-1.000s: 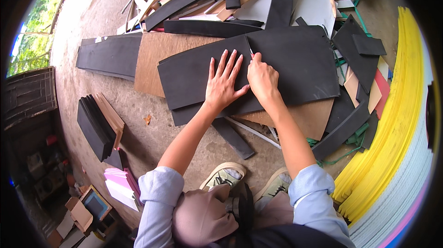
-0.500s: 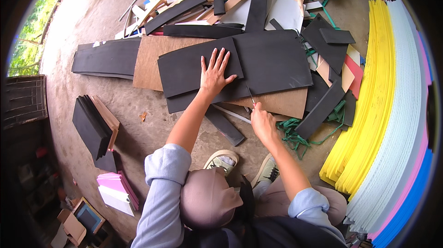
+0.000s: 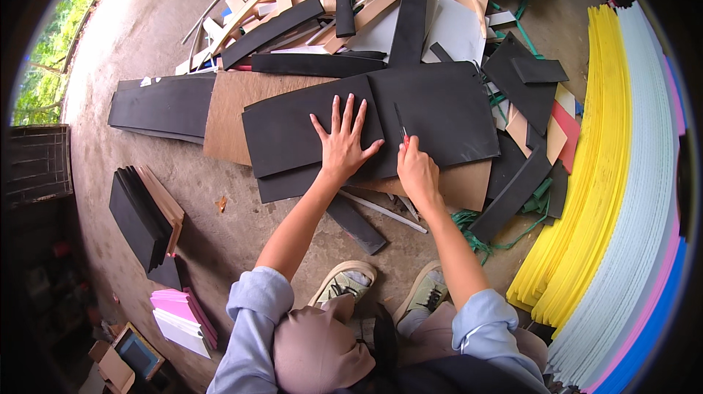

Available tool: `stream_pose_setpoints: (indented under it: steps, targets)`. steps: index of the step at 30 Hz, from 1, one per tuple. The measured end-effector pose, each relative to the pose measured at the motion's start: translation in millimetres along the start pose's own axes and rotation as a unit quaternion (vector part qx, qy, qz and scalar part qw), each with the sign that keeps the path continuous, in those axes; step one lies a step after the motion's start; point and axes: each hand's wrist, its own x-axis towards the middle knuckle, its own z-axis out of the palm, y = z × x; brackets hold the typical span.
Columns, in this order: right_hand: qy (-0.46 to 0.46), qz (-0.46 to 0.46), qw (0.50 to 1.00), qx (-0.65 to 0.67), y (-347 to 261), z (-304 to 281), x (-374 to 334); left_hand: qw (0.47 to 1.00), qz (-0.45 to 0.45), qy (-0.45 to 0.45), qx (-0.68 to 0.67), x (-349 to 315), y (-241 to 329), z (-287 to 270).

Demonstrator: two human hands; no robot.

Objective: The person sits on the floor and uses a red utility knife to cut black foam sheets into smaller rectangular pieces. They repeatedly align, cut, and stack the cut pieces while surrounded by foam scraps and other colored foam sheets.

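Note:
My left hand (image 3: 343,146) lies flat with fingers spread on a smaller black foam sheet (image 3: 282,130), close to its right edge. That sheet rests on a larger black foam sheet (image 3: 448,108), which reaches out to the right. My right hand (image 3: 419,174) is closed around the red handle of a knife (image 3: 402,129). Its thin blade points away from me over the larger sheet, a little right of the smaller sheet's edge; whether the tip touches the foam I cannot tell. Beneath both sheets is a brown wooden board (image 3: 228,119).
Foam offcuts (image 3: 271,31) are heaped beyond the board. Long black sheets (image 3: 161,105) lie left, near a black stack (image 3: 139,218) and pink sheets (image 3: 179,310). Tall yellow sheets (image 3: 586,196) stand right. Tangled green strapping (image 3: 472,229) lies near the board.
My right hand and the knife have moved away from me, from the sheets' near edge onto the larger sheet. My left hand stays pressed on the smaller sheet. The view has shifted slightly.

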Motion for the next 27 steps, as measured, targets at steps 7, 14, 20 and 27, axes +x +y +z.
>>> stream_pose_setpoints:
  steps: [7, 14, 20, 27]
  targets:
    - [-0.003, 0.019, 0.999, 0.037, -8, 17, 60, 0.998, 0.012, -0.054, 0.021, 1, -17, -13]
    - [0.029, -0.02, 0.999, 0.014, -10, 19, 69, 0.996, 0.024, -0.089, 0.004, 5, -20, -19]
    - [0.036, -0.018, 0.999, 0.032, -9, 23, 70, 0.997, -0.009, -0.067, 0.035, 1, -47, -24]
    - [0.015, -0.02, 1.0, 0.017, -13, 19, 71, 0.993, -0.108, -0.015, 0.054, -11, -104, -36]
